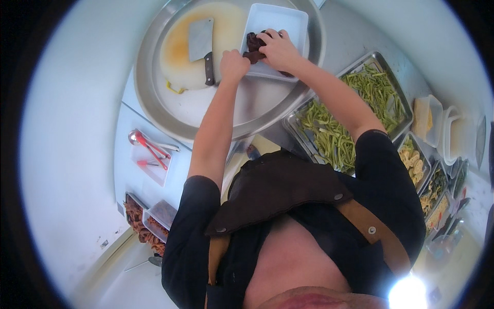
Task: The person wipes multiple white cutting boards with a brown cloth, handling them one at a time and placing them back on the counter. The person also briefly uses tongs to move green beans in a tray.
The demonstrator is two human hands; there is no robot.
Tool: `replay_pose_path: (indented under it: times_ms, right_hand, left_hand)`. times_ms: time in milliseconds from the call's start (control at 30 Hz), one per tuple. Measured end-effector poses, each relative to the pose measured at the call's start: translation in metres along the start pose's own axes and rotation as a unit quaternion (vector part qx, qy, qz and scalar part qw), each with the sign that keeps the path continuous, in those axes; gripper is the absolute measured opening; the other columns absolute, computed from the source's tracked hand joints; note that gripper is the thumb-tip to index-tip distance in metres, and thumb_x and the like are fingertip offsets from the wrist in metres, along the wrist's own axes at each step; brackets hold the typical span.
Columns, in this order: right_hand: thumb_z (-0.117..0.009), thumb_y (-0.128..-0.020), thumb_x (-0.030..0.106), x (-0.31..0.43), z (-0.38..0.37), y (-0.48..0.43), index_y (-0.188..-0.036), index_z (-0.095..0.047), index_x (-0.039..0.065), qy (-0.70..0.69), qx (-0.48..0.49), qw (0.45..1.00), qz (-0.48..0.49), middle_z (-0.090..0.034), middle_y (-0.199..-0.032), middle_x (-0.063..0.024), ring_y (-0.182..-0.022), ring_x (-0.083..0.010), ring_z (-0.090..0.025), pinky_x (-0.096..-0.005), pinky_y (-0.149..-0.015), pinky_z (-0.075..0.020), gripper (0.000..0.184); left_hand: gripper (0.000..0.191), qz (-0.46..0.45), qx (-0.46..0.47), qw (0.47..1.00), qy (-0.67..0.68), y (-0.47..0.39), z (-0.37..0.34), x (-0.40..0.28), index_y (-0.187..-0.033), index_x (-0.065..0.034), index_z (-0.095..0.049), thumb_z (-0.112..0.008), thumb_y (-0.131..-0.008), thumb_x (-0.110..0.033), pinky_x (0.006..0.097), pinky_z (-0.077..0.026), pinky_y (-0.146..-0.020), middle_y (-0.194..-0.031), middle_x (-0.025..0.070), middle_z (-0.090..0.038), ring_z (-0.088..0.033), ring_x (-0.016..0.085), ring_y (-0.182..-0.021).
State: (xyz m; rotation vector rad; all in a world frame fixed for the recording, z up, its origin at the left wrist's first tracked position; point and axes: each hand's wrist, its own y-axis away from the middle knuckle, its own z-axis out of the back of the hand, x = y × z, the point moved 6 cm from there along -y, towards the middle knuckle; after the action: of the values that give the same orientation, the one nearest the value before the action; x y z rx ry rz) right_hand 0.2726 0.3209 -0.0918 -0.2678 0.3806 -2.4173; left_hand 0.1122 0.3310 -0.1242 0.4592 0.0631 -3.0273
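Note:
My left hand [234, 67] is closed at the left end of a strip of dark brown food, perhaps cooked meat, at the left rim of a white rectangular tray [276, 17]. Over the tray, my right hand [279, 50] holds the dark food [254, 42] with bent fingers; its palm side is hidden. Another dark bit lies near the tray's lower edge. Left of my hands, a cleaver [200, 40] with a dark handle lies flat on a stained round cutting board [175, 69] with a yellow handle. Board and tray both sit inside a large round metal basin [150, 104].
Metal trays of sliced green vegetable [334, 143] lie to the right, under my right forearm. Farther right are plastic tubs [428, 116] and several food trays [413, 162]. At left are a ladle [136, 137], red-handled tongs [154, 152] and containers of reddish-brown food [135, 214].

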Motion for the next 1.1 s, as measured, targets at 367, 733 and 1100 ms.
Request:
replay_pose_path:
  times_ms: [367,733,1100]
  right_hand:
    - [-0.068,-0.077,0.018,0.026,0.046,-0.016,-0.112,-0.063,0.003,-0.185,-0.102,0.977,-0.027,-0.057,-0.128,-0.0178,-0.118,-0.0351,-0.053,-0.0445,-0.097,-0.0433,0.038]
    - [-0.063,-0.078,0.025,0.082,0.221,-0.107,-0.116,-0.065,0.013,0.084,-0.352,0.930,-0.063,-0.054,-0.124,-0.0125,-0.110,-0.0294,-0.051,-0.0458,-0.085,-0.0392,0.040]
    - [-0.066,-0.075,0.022,0.266,0.237,-0.148,-0.113,-0.068,0.018,0.048,-0.396,0.910,0.118,-0.056,-0.110,-0.0064,-0.103,-0.0263,-0.053,-0.0406,-0.083,-0.0409,0.038]
  left_hand:
    - [0.019,-0.022,-0.033,0.945,0.326,-0.016,0.061,-0.006,-0.086,0.0018,-0.063,-0.054,-0.069,0.000,0.0346,-0.049,-0.070,-0.078,0.0139,-0.066,-0.065,0.024,-0.076]
    - [0.045,-0.088,-0.111,0.926,0.349,0.102,0.222,0.025,-0.110,0.0023,-0.065,-0.049,-0.068,0.001,0.0351,-0.050,-0.080,-0.093,0.0192,-0.069,-0.065,0.027,-0.084]
    - [0.044,-0.067,-0.170,0.835,0.519,0.178,0.271,0.129,-0.111,0.0076,-0.062,-0.046,-0.070,0.004,0.0272,-0.048,-0.079,-0.094,0.0104,-0.068,-0.061,0.017,-0.083]
